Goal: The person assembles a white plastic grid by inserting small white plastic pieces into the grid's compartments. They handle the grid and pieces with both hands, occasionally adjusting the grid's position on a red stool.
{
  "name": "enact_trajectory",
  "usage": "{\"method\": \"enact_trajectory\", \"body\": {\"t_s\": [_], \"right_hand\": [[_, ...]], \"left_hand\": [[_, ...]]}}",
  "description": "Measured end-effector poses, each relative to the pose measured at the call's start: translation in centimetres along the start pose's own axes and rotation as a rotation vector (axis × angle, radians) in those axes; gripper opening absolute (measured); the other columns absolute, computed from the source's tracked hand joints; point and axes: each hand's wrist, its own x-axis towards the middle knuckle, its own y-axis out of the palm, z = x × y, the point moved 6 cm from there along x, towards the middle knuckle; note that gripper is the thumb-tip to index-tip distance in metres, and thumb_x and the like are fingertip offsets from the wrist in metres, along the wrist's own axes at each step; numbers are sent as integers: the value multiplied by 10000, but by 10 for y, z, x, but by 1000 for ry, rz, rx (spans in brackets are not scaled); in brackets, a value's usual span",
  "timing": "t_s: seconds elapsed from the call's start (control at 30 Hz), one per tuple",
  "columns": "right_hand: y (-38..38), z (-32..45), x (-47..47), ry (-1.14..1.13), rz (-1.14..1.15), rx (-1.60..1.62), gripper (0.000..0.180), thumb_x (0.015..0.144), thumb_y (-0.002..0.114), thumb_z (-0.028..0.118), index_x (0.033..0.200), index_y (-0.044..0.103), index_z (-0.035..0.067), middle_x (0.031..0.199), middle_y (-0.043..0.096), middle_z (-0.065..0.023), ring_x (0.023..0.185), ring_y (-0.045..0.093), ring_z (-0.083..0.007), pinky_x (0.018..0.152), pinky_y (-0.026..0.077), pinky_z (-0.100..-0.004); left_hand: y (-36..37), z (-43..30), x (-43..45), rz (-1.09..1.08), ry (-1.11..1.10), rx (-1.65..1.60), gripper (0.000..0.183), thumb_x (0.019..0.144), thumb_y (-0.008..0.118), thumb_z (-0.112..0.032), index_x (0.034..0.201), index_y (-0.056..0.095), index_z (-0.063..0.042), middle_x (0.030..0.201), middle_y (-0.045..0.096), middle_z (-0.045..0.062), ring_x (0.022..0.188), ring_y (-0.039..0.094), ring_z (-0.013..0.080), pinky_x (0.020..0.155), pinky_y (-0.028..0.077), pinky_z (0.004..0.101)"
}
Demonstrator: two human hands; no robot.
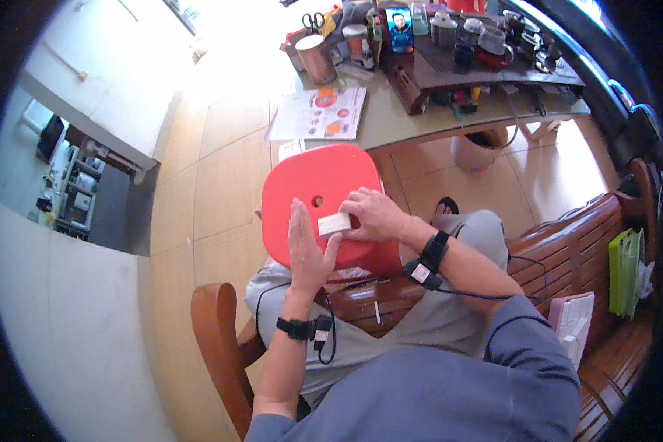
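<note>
In front of me, at my knees, stands a red plastic stool (pixel 320 171) with a round hole in its seat. My right hand (pixel 378 215) grips a small white rectangular block (pixel 334 225) by its right end, above the seat. Flat and upright, my left hand (pixel 308 251) is beside the block's left end, its long fingers together and its thumb spread. That thumb's tip is at the block's lower edge; whether it touches cannot be told. Both wrists wear black straps with small cabled devices.
Beyond the stool, a glass-topped table (pixel 387 130) holds printed sheets (pixel 320 113), a canister (pixel 316 59), a phone (pixel 400 30) and a dark tea tray (pixel 436 69) with cups. A bucket (pixel 478 149) stands underneath. The wooden bench (pixel 569 237) carries a green container (pixel 624 273) and a white-and-pink box (pixel 573 326).
</note>
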Motion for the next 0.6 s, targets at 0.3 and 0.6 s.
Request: {"method": "enact_trajectory", "body": {"t_s": [0.3,0.6], "right_hand": [[-2,-1,-2,91,120,-17,431,779,824,376,1033,683,58,1049,652,-143,1054,616,-345,959,509,-459],[-25,11,10,81,-87,471,404,797,817,328,1053,672,52,1074,683,-149,1004,642,-344,924,527,-440]], "left_hand": [[12,-3,10,122,101,76,643,953,696,-178,1531,456,-31,1473,575,164,1423,491,372,1203,345,519],[1,15,10,52,-94,-472,843,939,757,-120,1626,276,-37,1437,601,194,1410,513,284,1160,411,436]]}}
